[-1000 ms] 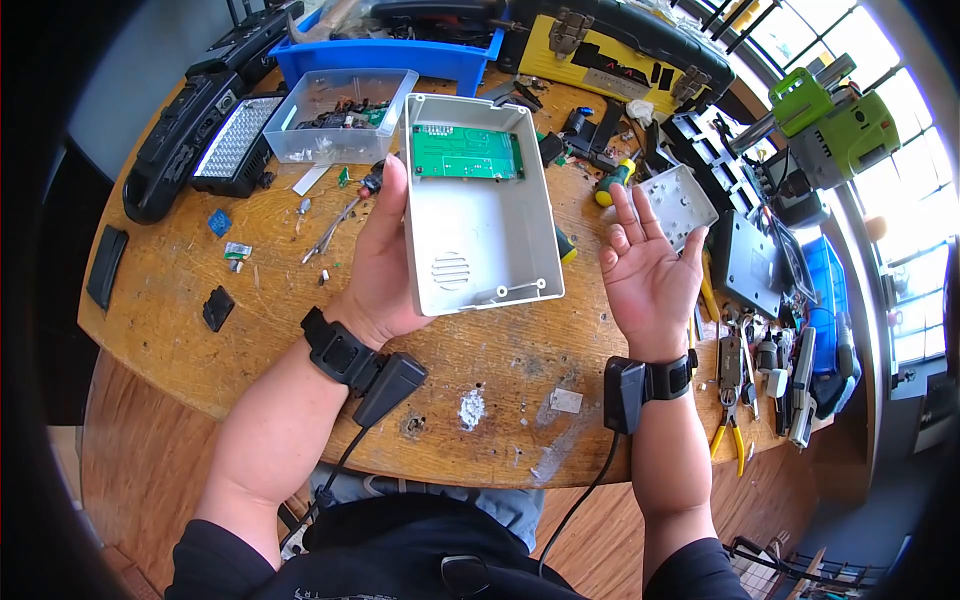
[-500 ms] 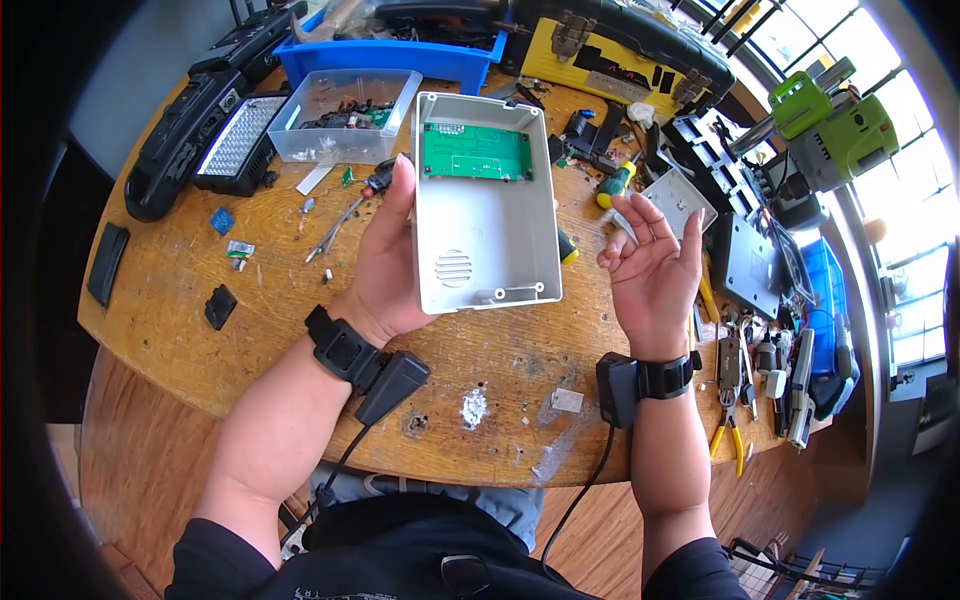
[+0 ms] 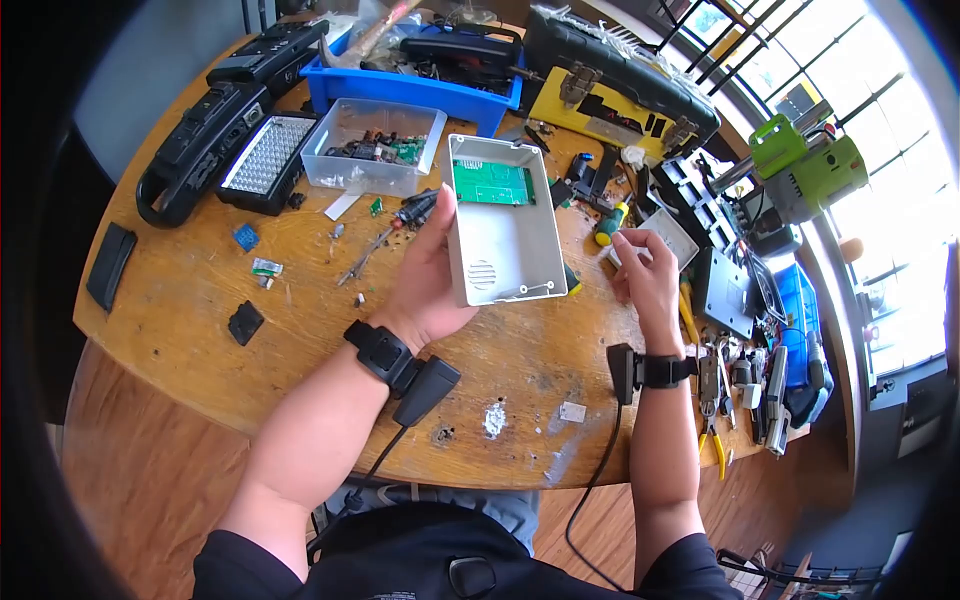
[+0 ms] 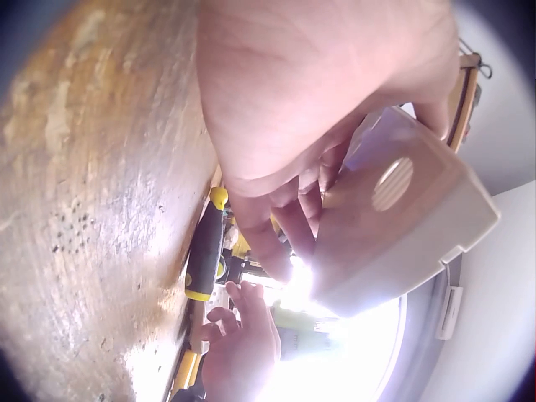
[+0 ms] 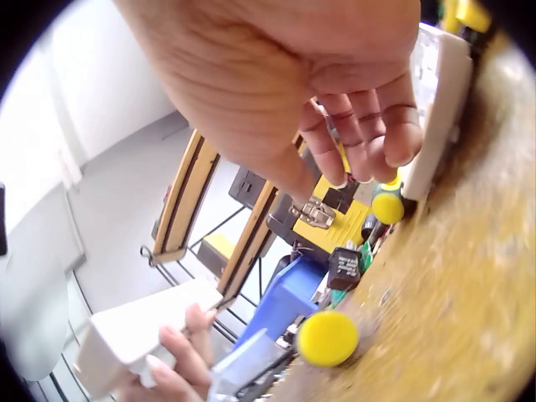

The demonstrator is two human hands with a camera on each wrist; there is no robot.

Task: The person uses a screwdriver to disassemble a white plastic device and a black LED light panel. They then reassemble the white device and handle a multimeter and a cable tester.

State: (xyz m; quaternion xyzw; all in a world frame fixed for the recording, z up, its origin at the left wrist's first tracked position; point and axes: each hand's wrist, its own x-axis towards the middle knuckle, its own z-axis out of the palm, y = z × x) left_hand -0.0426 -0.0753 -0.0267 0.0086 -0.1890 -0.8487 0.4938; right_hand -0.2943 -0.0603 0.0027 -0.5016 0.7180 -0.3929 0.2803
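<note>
My left hand (image 3: 430, 285) holds an open-topped white plastic housing (image 3: 510, 245) over the table, thumb along its left wall and fingers under it. Inside the far end sits a green circuit board (image 3: 495, 183); slots pierce the near left corner. In the left wrist view the outer side of the housing (image 4: 377, 243) shows, with the fingers spread beneath. To its right hovers my right hand (image 3: 650, 285), fingers loosely bent and nothing between them. It is close to a white plastic cover (image 3: 672, 236) and a green-and-yellow screwdriver (image 3: 613, 224). The cover (image 5: 440, 109) appears beside its fingertips in the right wrist view.
A clear bin (image 3: 365, 178) of parts and a blue crate (image 3: 415, 90) stand at the back, beside a yellow-black toolbox (image 3: 600, 115). A green drill stand (image 3: 810, 170) rises at the right. Pliers (image 3: 712, 450) lie near the right edge, with small scraps on the left.
The head view has shifted. My right hand has turned from palm-up to palm inward, its fingers bending more towards the cover. The left hand still holds the housing, now tilted slightly.
</note>
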